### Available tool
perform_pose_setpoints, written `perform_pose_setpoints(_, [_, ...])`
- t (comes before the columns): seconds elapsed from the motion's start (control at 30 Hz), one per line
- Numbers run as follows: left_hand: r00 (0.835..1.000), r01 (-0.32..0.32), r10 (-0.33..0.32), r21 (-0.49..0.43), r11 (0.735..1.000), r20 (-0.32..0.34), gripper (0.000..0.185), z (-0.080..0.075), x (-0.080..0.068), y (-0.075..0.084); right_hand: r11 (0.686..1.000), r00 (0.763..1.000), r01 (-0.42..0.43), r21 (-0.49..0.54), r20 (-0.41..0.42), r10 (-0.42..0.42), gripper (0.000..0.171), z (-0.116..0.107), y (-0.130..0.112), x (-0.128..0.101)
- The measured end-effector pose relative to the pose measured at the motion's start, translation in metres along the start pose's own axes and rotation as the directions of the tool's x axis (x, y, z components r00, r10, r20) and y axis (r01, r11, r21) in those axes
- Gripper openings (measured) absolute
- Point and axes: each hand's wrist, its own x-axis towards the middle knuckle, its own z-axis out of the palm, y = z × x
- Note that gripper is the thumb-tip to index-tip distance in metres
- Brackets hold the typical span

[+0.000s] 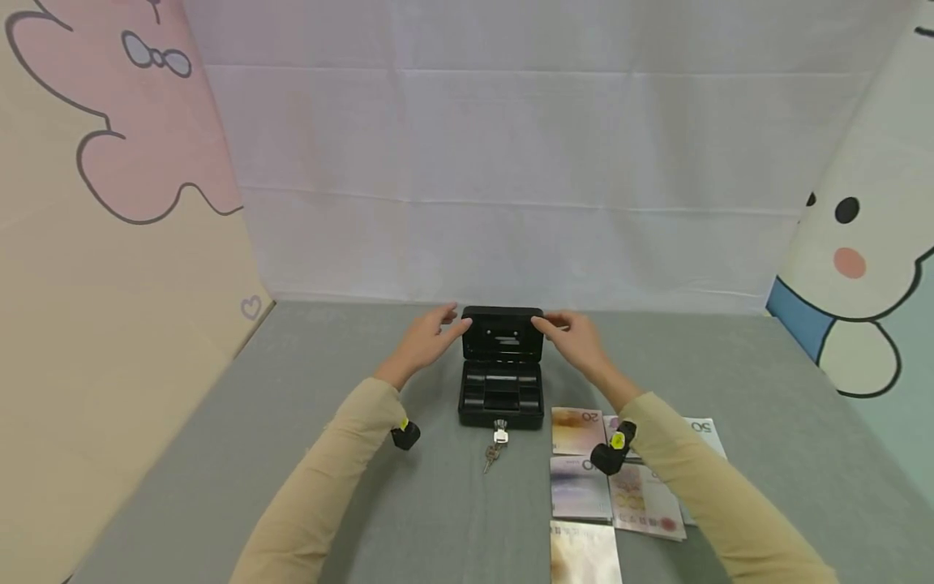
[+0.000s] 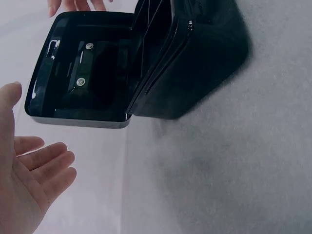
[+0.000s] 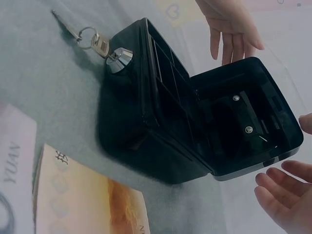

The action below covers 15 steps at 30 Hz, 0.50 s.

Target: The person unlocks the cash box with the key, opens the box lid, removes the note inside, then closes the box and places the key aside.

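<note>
A black cash box [image 1: 500, 422] stands on the table with its lid [image 1: 503, 345] raised, showing a divided tray [image 1: 502, 393] inside. In its front lock [image 3: 119, 59] sits a key, and a second key [image 1: 492, 457] hangs from the ring. My left hand [image 1: 430, 337] is beside the lid's left edge, fingers loosely extended; a small gap shows in the left wrist view. At the lid's right edge is my right hand [image 1: 572, 337], its thumb close to the upper corner and fingers relaxed behind. Whether that thumb touches the lid I cannot tell.
Several banknotes [image 1: 580, 487] lie in rows to the right of the box, partly under my right forearm. A grey cloth [image 1: 292, 422] covers the table. A white curtain [image 1: 511, 186] hangs behind, with cartoon-printed panels [image 1: 109, 268] at the sides.
</note>
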Motion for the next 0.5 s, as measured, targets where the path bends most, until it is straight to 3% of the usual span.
perform_pose_setpoints(0.17, [1.000,0.005,-0.005,0.001,1.000,-0.005,0.059,0.003,0.001,0.003,1.000,1.000,0.001,0.021,-0.002,-0.001,0.053,0.002,-0.005,-0.001])
perform_pose_setpoints(0.5, [0.996,-0.057,0.058,0.019,0.998,-0.061,0.048,0.007,-0.003,0.003,0.997,0.997,0.003,0.074,-0.081,0.003,0.061,0.011,0.003,0.003])
